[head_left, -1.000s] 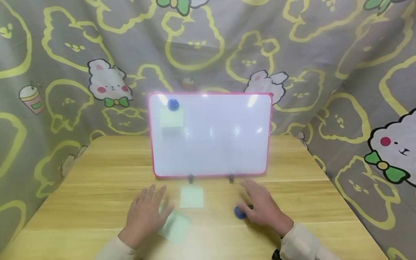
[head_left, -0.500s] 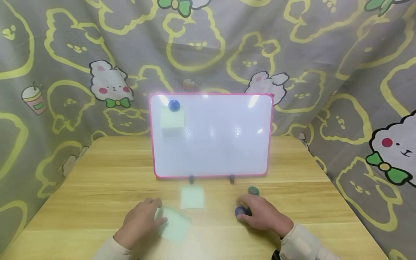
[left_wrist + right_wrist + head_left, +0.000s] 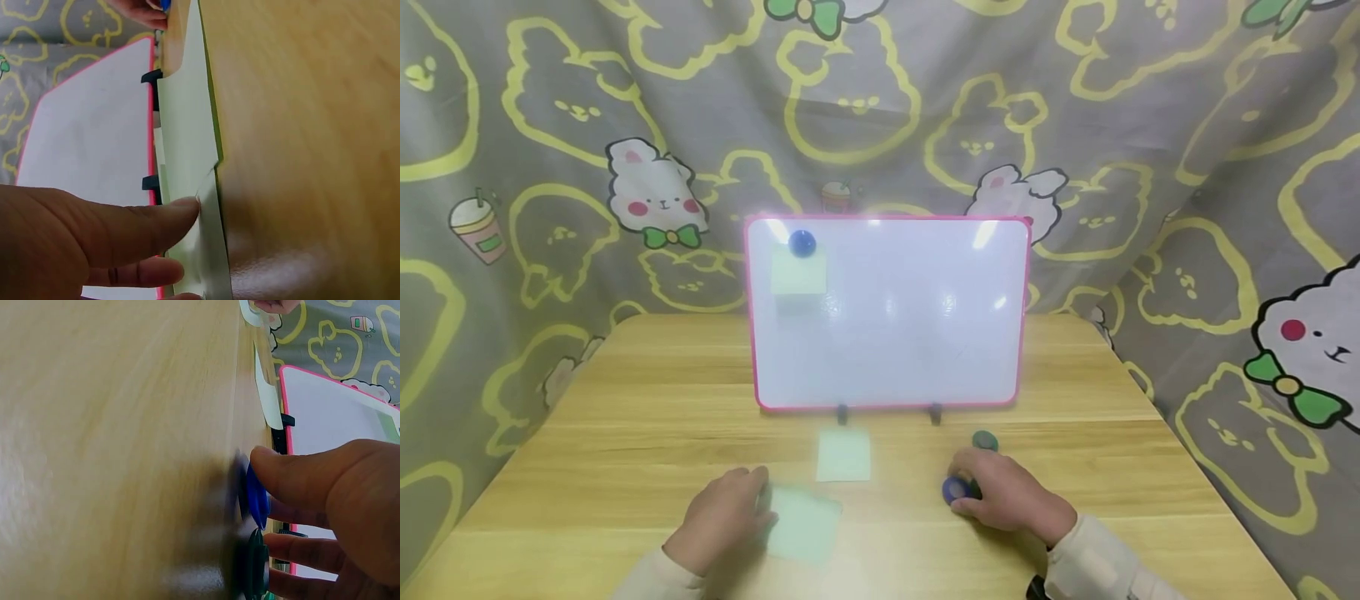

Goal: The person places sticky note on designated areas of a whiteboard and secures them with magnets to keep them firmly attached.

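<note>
While the left hand [image 3: 722, 512] pinches a pale green note [image 3: 807, 525] on the table [image 3: 647, 417], the right hand [image 3: 1009, 492] has got a blue magnet [image 3: 954, 489] gripped, whiteboard [image 3: 891, 333] behind.

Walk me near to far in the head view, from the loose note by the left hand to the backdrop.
Near pale green note, touched by the left hand → second pale green note → black feet → pink-framed whiteboard → patterned curtain.

Open lane across desk [image 3: 895, 533] between nearer note [image 3: 807, 525] and nearer blue magnet [image 3: 954, 490]; whiteboard [image 3: 887, 333] bars the way behind, its two black feet [image 3: 936, 414] jutting forward.
</note>
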`<state>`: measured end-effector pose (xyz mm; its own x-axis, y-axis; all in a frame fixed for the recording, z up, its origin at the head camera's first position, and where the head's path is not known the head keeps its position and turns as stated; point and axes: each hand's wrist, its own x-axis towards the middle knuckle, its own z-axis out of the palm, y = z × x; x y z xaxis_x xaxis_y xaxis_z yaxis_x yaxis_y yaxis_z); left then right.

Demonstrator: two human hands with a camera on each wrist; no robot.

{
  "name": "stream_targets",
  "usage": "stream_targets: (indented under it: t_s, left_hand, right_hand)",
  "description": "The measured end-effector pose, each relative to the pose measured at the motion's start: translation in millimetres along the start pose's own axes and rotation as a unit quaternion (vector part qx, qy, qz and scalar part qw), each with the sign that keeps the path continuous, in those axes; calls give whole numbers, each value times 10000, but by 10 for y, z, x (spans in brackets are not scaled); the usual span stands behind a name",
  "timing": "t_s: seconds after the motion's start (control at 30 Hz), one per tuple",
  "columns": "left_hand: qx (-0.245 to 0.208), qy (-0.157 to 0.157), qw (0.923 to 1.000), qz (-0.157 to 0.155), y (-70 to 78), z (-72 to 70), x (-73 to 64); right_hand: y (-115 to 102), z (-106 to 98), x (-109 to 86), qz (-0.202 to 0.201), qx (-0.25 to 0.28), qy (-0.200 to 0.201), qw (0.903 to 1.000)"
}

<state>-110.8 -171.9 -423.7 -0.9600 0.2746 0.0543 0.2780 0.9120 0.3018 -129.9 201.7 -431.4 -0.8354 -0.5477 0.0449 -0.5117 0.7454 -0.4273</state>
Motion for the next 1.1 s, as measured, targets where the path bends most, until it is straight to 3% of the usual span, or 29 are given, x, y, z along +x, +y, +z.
stream_targets:
  t_s: [0.3, 0.53, 0.73, 0.93, 1.0, 1.1]
  left_hand:
    - [-184, -136, 9997, -29, 0, -30, -6]
    - [-344, -149, 9991, 215, 4, -7, 8]
    - [-401, -199, 9990, -9, 15, -29, -26]
    - [-225, 16, 9975, 667, -8, -3, 5]
    - [-183, 6, 9981, 596, -2, -7, 9]
    - [-123, -133, 9996, 233, 13, -32, 1]
  right_hand:
    - [0, -21, 7, -329, -190, -58, 9993]
    - [2, -26, 3, -311, -66, -89, 9995]
    - [2, -25, 8, -238, -45, -112, 9996]
    - [20, -28, 7, -278, -22, -172, 9995]
    - [27, -29, 3, -277, 26, -214, 9994]
    - [34, -30, -1, -249, 15, -251, 9994]
